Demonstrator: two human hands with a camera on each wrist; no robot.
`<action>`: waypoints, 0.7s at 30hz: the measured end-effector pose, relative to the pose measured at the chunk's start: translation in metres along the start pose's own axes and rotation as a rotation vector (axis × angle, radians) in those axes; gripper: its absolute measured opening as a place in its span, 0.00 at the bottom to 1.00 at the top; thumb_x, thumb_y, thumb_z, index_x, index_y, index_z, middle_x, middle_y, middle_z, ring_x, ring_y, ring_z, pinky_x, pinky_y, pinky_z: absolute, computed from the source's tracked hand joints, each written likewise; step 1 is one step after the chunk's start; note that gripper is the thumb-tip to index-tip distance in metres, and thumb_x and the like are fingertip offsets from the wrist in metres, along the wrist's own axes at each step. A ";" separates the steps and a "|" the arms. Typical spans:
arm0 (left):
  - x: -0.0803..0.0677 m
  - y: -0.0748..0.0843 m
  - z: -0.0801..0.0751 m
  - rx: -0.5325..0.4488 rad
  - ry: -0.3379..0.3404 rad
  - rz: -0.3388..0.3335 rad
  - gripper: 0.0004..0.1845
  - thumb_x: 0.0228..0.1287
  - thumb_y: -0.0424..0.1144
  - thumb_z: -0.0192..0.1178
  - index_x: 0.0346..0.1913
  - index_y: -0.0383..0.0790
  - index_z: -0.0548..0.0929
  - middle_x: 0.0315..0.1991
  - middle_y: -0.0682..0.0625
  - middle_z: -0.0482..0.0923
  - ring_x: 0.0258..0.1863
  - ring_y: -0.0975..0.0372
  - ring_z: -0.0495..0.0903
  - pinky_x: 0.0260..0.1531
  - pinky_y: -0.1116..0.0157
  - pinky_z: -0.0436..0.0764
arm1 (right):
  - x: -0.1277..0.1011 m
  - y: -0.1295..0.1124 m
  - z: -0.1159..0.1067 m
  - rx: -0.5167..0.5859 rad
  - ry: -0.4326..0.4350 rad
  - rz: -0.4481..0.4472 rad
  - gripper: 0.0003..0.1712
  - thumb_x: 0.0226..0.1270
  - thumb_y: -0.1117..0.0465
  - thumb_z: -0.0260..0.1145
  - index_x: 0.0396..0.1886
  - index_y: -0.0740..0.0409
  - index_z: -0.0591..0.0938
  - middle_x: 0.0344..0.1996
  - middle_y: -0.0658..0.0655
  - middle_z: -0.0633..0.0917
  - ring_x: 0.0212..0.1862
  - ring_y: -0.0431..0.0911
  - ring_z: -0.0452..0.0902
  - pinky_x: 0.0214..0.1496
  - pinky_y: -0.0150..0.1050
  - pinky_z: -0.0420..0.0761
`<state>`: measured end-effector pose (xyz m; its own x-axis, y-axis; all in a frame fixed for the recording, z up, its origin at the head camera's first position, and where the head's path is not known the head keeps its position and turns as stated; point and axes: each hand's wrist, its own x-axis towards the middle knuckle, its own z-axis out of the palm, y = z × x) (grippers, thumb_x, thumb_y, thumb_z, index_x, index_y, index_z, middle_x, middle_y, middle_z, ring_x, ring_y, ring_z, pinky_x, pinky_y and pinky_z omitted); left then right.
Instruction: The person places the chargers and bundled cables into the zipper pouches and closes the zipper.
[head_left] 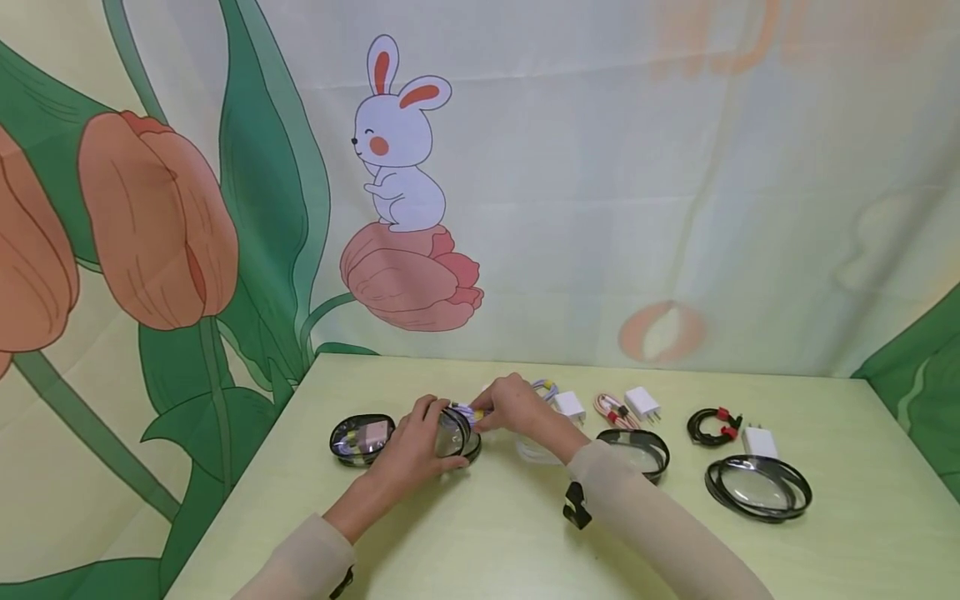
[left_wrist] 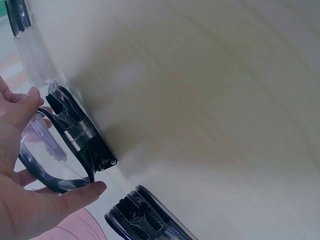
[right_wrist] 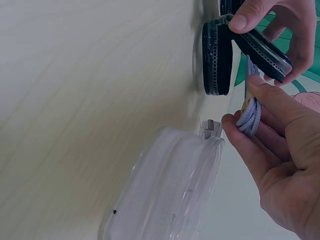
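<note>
My left hand [head_left: 429, 433] holds up the clear lid [left_wrist: 50, 150] of a small black zip case [head_left: 459, 435], thumb on one side and fingers on the other. The case base [right_wrist: 217, 57] rests on the pale green table [head_left: 465, 542]. My right hand [head_left: 501, 411] pinches a coiled purple-and-white cable [right_wrist: 249, 116] right at the case's open mouth. From the right wrist, the left hand's fingers [right_wrist: 295, 35] curl over the lid's zipper rim. A clear plastic insert [right_wrist: 170, 185] lies just right of the case.
A closed case [head_left: 362, 438] with something pink inside sits left of my hands. To the right lie white chargers [head_left: 570, 406], a red-and-white cable [head_left: 613, 410], a black cable [head_left: 712, 425], and two more cases [head_left: 757, 487]. A printed backdrop [head_left: 600, 208] stands behind the table.
</note>
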<state>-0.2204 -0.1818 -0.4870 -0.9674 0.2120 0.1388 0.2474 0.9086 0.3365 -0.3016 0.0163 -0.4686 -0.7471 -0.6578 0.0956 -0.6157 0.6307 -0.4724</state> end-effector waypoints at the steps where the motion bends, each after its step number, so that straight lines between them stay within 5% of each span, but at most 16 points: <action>1: 0.000 0.000 0.000 0.001 0.003 0.004 0.50 0.49 0.56 0.79 0.70 0.37 0.67 0.69 0.38 0.64 0.57 0.39 0.77 0.54 0.43 0.80 | 0.000 0.000 0.000 0.008 -0.004 0.001 0.17 0.57 0.54 0.80 0.46 0.52 0.92 0.40 0.50 0.91 0.37 0.38 0.85 0.36 0.30 0.81; 10: 0.000 -0.001 -0.001 -0.058 0.013 0.035 0.50 0.49 0.53 0.80 0.70 0.35 0.67 0.68 0.39 0.64 0.58 0.43 0.77 0.56 0.47 0.79 | 0.009 -0.006 0.005 0.047 -0.036 0.002 0.10 0.59 0.60 0.78 0.42 0.50 0.93 0.34 0.48 0.91 0.31 0.33 0.79 0.34 0.30 0.78; 21: -0.004 -0.003 -0.003 -0.064 0.018 0.051 0.49 0.48 0.50 0.82 0.68 0.34 0.68 0.67 0.38 0.66 0.59 0.41 0.76 0.57 0.46 0.78 | 0.021 -0.021 0.018 -0.127 -0.085 0.007 0.04 0.58 0.65 0.76 0.27 0.51 0.92 0.20 0.44 0.86 0.24 0.37 0.69 0.28 0.31 0.72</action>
<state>-0.2169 -0.1865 -0.4863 -0.9523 0.2509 0.1737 0.3003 0.8718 0.3869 -0.2999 -0.0177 -0.4726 -0.7308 -0.6824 0.0157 -0.6414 0.6786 -0.3579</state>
